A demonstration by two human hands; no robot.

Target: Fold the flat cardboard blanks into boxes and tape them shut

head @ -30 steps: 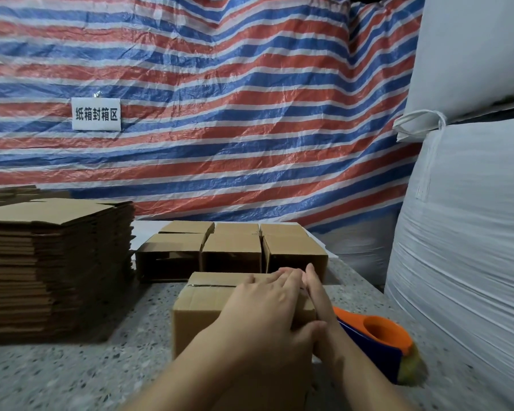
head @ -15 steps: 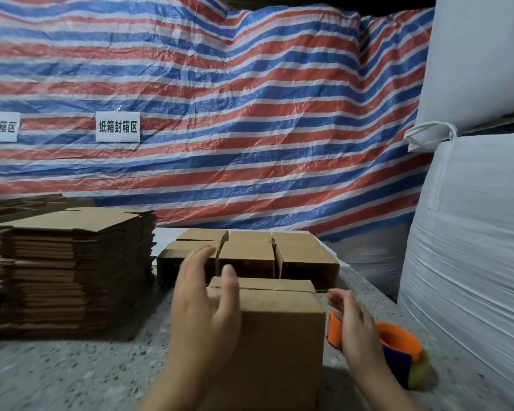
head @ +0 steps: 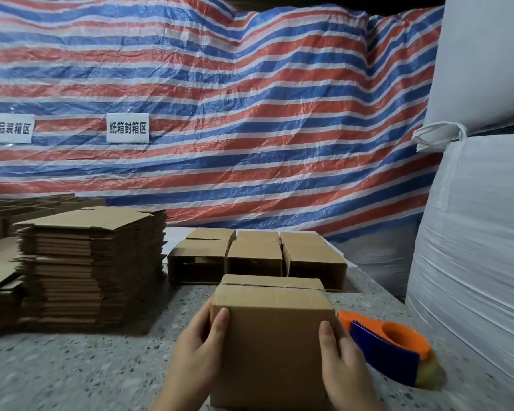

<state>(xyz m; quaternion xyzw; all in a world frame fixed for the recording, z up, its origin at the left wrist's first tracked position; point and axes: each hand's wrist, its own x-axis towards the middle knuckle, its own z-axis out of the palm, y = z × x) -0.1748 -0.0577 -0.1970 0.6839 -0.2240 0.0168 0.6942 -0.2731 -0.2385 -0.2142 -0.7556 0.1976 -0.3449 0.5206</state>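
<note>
A folded cardboard box (head: 272,330) stands on the speckled stone table (head: 72,366), in the front and near the middle. The left hand (head: 198,350) holds its left side, with the thumb on the front face and the other fingers hidden behind the edge. The right hand (head: 340,355) holds the right side in the same way. Just beside the right hand lies an orange and blue tape dispenser (head: 393,347). A tall stack of flat cardboard blanks (head: 92,268) stands to the left. Finished boxes (head: 255,256) sit in rows behind the held box.
</note>
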